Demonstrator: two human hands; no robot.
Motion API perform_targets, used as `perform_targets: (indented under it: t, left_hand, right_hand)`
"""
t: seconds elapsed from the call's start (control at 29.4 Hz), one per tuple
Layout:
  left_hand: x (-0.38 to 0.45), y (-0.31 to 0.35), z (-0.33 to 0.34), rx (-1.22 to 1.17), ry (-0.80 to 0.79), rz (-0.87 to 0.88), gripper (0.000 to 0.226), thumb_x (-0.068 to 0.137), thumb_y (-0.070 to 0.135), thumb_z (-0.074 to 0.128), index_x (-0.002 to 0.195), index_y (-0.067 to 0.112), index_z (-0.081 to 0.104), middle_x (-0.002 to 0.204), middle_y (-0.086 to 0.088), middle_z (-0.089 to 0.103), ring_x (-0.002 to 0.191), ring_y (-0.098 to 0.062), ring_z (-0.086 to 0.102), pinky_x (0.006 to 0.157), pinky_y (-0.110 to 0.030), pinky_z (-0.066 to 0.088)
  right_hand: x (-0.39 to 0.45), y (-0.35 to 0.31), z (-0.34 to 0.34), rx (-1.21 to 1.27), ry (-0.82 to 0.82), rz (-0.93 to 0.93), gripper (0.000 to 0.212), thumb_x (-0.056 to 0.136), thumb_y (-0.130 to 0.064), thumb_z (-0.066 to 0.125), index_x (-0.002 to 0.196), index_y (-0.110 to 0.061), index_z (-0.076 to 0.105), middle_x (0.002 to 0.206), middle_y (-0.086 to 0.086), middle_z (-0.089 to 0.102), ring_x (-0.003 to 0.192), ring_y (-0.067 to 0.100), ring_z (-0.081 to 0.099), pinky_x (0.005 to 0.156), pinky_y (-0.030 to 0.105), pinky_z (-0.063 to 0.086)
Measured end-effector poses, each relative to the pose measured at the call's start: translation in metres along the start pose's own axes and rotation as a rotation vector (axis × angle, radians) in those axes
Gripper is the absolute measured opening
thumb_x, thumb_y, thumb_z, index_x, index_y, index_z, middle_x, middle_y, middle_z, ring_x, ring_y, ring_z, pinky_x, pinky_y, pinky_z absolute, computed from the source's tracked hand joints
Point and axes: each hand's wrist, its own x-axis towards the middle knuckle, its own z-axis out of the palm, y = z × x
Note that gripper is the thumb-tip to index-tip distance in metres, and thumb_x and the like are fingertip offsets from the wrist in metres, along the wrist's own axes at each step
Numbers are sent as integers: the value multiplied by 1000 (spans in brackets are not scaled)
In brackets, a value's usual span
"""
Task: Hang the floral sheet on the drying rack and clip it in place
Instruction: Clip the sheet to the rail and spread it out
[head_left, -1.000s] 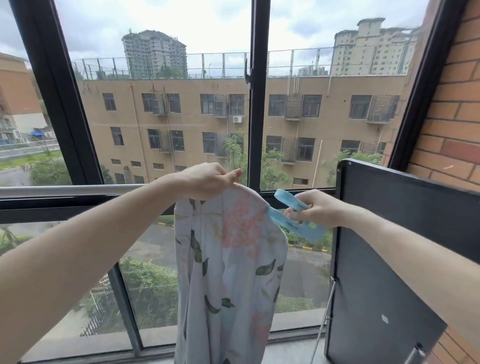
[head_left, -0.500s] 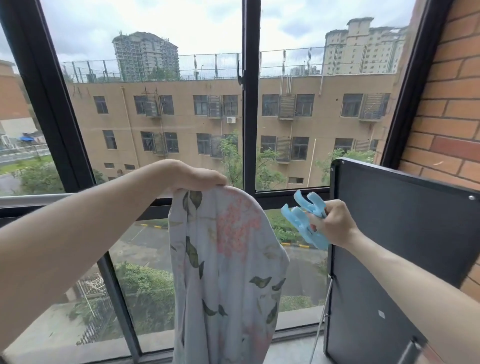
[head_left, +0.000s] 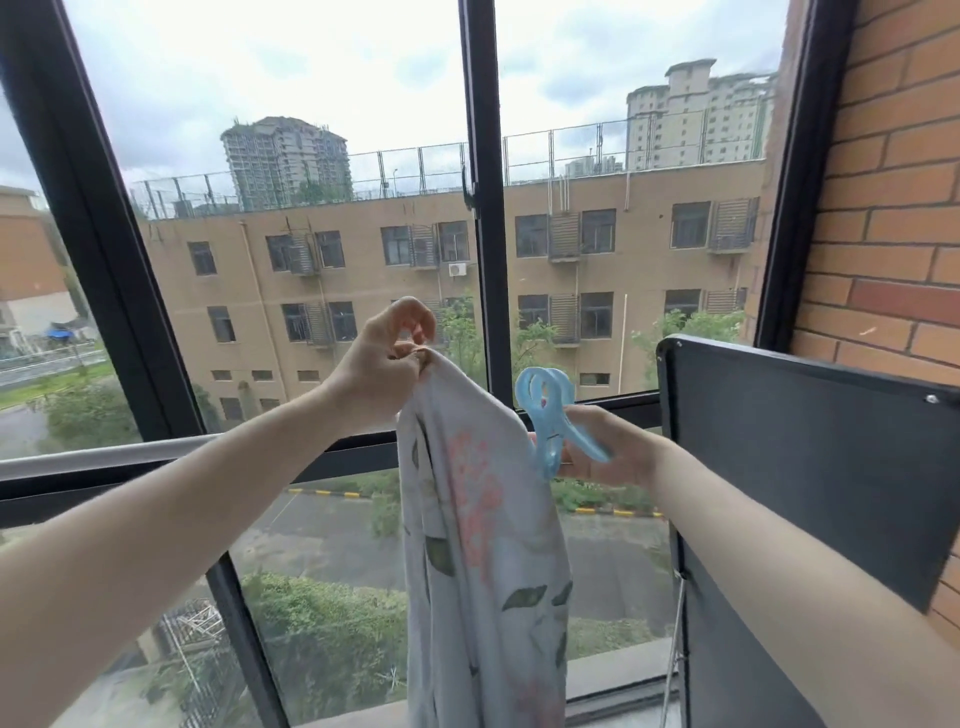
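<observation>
The floral sheet (head_left: 483, 545), pale with pink flowers and green leaves, hangs down in front of the window. My left hand (head_left: 382, 364) pinches its top edge and holds it up above the grey metal rail (head_left: 130, 454) that runs across the window. My right hand (head_left: 608, 449) grips a light blue plastic clip (head_left: 550, 415) just right of the sheet's upper edge. The clip's round jaw end points up and touches or nearly touches the cloth. The rail behind the sheet is hidden.
A black panel (head_left: 805, 467) stands upright at the right, close to my right forearm. A red brick wall (head_left: 893, 208) rises behind it. Black window frames (head_left: 480, 208) and glass lie just beyond the rail.
My left hand has lifted and now pinches the sheet's top edge instead of resting over it. My right hand has brought the clip closer to the sheet and turned it more upright.
</observation>
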Motion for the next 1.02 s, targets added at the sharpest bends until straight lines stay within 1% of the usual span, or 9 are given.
perform_targets:
  t: [0.1, 0.17, 0.31, 0.48, 0.58, 0.68, 0.78, 0.95, 1.02]
  left_hand:
    - [1, 26, -12, -30, 57, 78, 52, 88, -24, 36, 85, 25, 53, 82, 10, 52, 65, -3, 42, 54, -19, 33]
    - [6, 43, -24, -63, 84, 119, 56, 83, -26, 34, 82, 27, 53, 80, 14, 53, 68, -3, 42, 54, -17, 34]
    - [13, 72, -51, -125, 114, 181, 64, 78, -30, 32, 75, 32, 51, 81, 15, 56, 81, -1, 51, 64, -15, 39]
    - [13, 83, -71, -159, -79, 212, 56, 89, -27, 37, 83, 27, 48, 92, 10, 54, 90, -14, 45, 66, -24, 36]
    - [6, 84, -72, -132, -125, 219, 47, 93, -27, 38, 90, 20, 44, 95, 4, 50, 89, -13, 46, 64, -25, 38]
    - [1, 84, -71, -148, -114, 199, 44, 93, -27, 37, 91, 16, 43, 95, 0, 48, 83, -4, 50, 61, -16, 43]
    - [-1, 81, -83, -104, -65, 160, 44, 93, -26, 39, 93, 17, 45, 95, 3, 51, 84, -4, 51, 63, -16, 46]
    - [-23, 49, -88, 102, 3, 94, 25, 104, 14, 55, 110, 36, 45, 115, 14, 63, 96, -11, 60, 79, -29, 54]
    - [-38, 33, -74, 52, -96, 12, 13, 103, 39, 55, 113, 36, 47, 100, 12, 69, 83, -16, 63, 70, -40, 55]
  right_hand:
    - [0, -27, 18, 34, -56, -108, 69, 86, -39, 79, 144, -11, 54, 146, 16, 58, 124, 24, 64, 106, 44, 49]
    - [-8, -51, 29, 138, -96, -208, 62, 90, -40, 71, 145, -22, 51, 148, 19, 55, 102, 15, 72, 90, 36, 56]
    - [-31, -102, 64, 147, -238, -308, 33, 102, -26, 44, 101, -22, 77, 153, 24, 48, 69, 12, 69, 72, 32, 60]
    - [-29, -138, 113, -336, -144, -312, 32, 96, -6, 65, 125, -17, 63, 128, 2, 71, 90, 4, 73, 80, 28, 59]
    - [-21, -135, 130, -536, -63, -276, 36, 93, 8, 59, 115, -19, 64, 108, 2, 69, 84, 7, 72, 76, 25, 59]
    - [-16, -118, 141, -563, -140, -216, 38, 81, 4, 59, 111, -17, 68, 109, 8, 70, 96, 23, 67, 93, 42, 56]
    - [-20, -111, 158, -632, -50, -264, 29, 81, 6, 58, 93, -18, 68, 77, -6, 72, 74, 13, 65, 68, 23, 56]
    - [-26, -139, 165, -462, 228, -545, 29, 89, 13, 55, 88, -14, 67, 63, -9, 64, 59, 5, 58, 57, 18, 48]
    - [-23, -147, 172, -480, 310, -633, 25, 87, 12, 60, 89, -12, 66, 67, -6, 64, 61, 7, 60, 61, 22, 51]
